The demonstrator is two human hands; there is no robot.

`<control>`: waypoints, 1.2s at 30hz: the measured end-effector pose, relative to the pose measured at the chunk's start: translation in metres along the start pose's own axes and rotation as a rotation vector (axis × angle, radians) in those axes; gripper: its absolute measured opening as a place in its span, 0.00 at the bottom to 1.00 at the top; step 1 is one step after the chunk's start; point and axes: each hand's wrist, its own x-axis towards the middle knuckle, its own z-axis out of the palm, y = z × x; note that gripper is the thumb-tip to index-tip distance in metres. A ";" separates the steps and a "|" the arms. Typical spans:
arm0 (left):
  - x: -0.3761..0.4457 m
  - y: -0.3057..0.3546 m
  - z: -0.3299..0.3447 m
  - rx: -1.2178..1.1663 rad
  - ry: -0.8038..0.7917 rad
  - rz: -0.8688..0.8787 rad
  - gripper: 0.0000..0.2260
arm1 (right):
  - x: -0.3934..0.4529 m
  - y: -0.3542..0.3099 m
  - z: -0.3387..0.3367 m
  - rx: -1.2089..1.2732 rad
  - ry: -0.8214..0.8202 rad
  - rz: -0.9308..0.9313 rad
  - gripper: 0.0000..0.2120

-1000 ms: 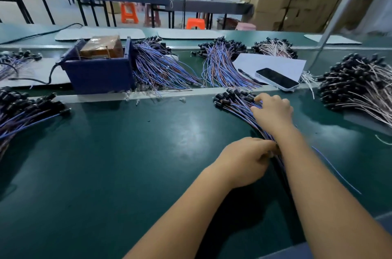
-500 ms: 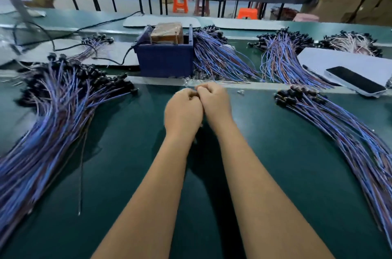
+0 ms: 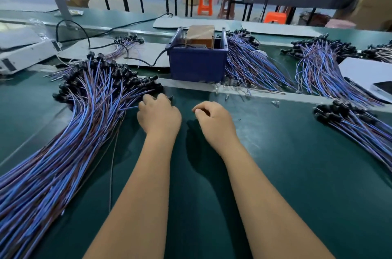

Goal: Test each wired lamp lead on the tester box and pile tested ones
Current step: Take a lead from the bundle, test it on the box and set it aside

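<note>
**Hands part at the tested pile**

Left hand [image 3: 158,115] is curled on a lead [image 3: 135,107] at the big pile [image 3: 70,131]; right hand [image 3: 212,119] is loosely curled, nothing held. Untested leads [image 3: 356,123] are fanned rightward, nearer it; tester box [image 3: 198,61] is seen ahead across the desk [image 3: 275,174].

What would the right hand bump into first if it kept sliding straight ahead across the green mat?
Probably the pale strip edging the mat, where small loose bits lie, somewhat right of the blue tester box. The right hand has bare mat before that, though depth is hard to judge.
</note>
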 end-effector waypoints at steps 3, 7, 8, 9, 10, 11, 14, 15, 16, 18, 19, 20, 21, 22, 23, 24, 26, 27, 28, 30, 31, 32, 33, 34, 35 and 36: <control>-0.003 -0.001 0.003 -0.240 0.149 0.080 0.08 | 0.002 -0.001 0.002 -0.073 0.022 -0.037 0.09; -0.017 0.015 -0.009 -0.862 0.235 0.204 0.05 | 0.002 -0.004 -0.001 0.241 -0.030 0.041 0.10; -0.022 0.021 -0.012 -1.036 0.166 0.217 0.06 | 0.002 -0.007 -0.003 0.392 -0.068 0.066 0.11; -0.027 0.029 -0.016 -1.207 0.069 0.223 0.06 | 0.003 -0.009 -0.006 0.533 -0.113 0.099 0.13; -0.033 0.035 -0.017 -1.354 -0.046 0.230 0.07 | 0.004 -0.010 -0.010 0.668 -0.167 0.141 0.16; -0.038 0.041 -0.018 -1.463 -0.171 0.238 0.08 | 0.005 -0.010 -0.015 0.788 -0.221 0.180 0.18; -0.046 0.049 -0.015 -1.518 -0.534 0.247 0.13 | 0.004 -0.008 -0.028 1.188 -0.362 0.278 0.26; -0.048 0.050 -0.013 -1.491 -0.660 0.259 0.16 | 0.004 -0.008 -0.031 1.268 -0.357 0.320 0.25; -0.049 0.051 -0.011 -1.456 -0.776 0.274 0.18 | 0.004 -0.007 -0.034 1.291 -0.334 0.355 0.23; -0.051 0.050 -0.008 -1.340 -0.912 0.268 0.21 | 0.003 -0.003 -0.038 1.231 -0.267 0.396 0.23; -0.052 0.049 -0.007 -1.276 -0.942 0.264 0.22 | 0.003 -0.001 -0.040 1.199 -0.240 0.398 0.22; -0.052 0.048 -0.006 -1.225 -0.958 0.268 0.22 | 0.003 0.001 -0.043 1.175 -0.219 0.393 0.19; -0.052 0.047 -0.007 -1.196 -0.963 0.269 0.23 | 0.003 0.002 -0.044 1.144 -0.185 0.369 0.18; -0.050 0.045 -0.008 -1.191 -0.956 0.253 0.23 | 0.003 0.002 -0.045 1.131 -0.148 0.336 0.17; -0.048 0.043 -0.009 -1.206 -0.936 0.211 0.24 | 0.003 0.001 -0.045 1.122 -0.105 0.296 0.17; -0.044 0.041 -0.010 -1.236 -0.905 0.153 0.24 | 0.003 -0.001 -0.044 1.125 -0.072 0.258 0.17; -0.038 0.038 -0.009 -1.245 -0.811 0.074 0.24 | 0.002 -0.002 -0.038 1.132 -0.047 0.190 0.18; -0.036 0.036 -0.008 -1.209 -0.763 0.062 0.24 | 0.002 -0.003 -0.036 1.131 -0.047 0.164 0.18; -0.036 0.037 -0.007 -1.169 -0.724 0.060 0.24 | 0.002 -0.004 -0.034 1.119 -0.046 0.148 0.18; -0.037 0.037 -0.004 -1.141 -0.648 0.033 0.23 | 0.003 -0.004 -0.031 1.029 -0.001 0.137 0.17; -0.037 0.037 -0.003 -1.168 -0.595 -0.001 0.24 | 0.003 -0.003 -0.029 0.936 0.046 0.136 0.17; -0.034 0.037 -0.003 -1.215 -0.531 -0.049 0.25 | 0.003 -0.003 -0.027 0.820 0.097 0.134 0.17; -0.031 0.035 -0.002 -1.259 -0.465 -0.106 0.26 | 0.002 -0.002 -0.025 0.701 0.139 0.124 0.16; -0.027 0.034 -0.001 -1.290 -0.410 -0.162 0.26 | 0.001 -0.003 -0.024 0.609 0.160 0.104 0.16; -0.024 0.033 0.000 -1.298 -0.372 -0.199 0.24 | -0.001 -0.004 -0.022 0.564 0.157 0.080 0.16; -0.023 0.033 0.001 -1.284 -0.353 -0.209 0.21 | -0.003 -0.006 -0.022 0.582 0.122 0.058 0.16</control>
